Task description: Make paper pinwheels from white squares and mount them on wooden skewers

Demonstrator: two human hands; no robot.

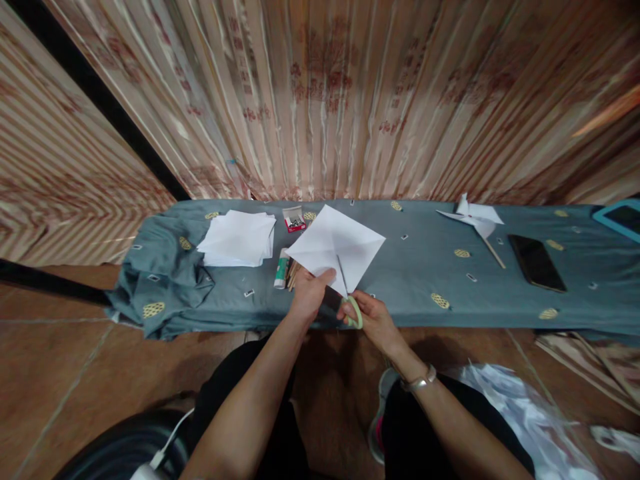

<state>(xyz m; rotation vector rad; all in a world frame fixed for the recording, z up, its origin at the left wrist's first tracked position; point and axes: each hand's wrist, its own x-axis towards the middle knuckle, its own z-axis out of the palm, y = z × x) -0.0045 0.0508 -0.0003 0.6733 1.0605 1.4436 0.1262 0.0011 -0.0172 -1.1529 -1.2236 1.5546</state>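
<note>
A: The white sheet [350,237] is taking centre stage, being held above the near middle of the table [410,267], one corner pointing at the person, faint creases crossing it.
B: And the left hand [313,293] is clamping its lower left edge, thumb pressing on top!
A: Over on the right hand [369,312], the grip is closing around the pale green handles of the scissors [356,312], a blade running from that near corner towards the middle of the sheet.
B: Just left, a glue stick [281,270] is wearing a green and white label. Any brand?
A: Too small to read! Wooden sticks [293,275] are lying beside it, partly hidden by the sheet.
B: Behind those, a red box [294,221] is showing small metal pieces, its print blurring too.
A: Further left, a paper stack [237,239] is lying slightly fanned.
B: Well off to the right, a paper pinwheel [473,219] is resting with its stick, and a dark phone [537,262] is lying beyond.
A: At the back, the curtain [325,100] is carrying columns of printed characters, but they're blurring past reading.
</note>
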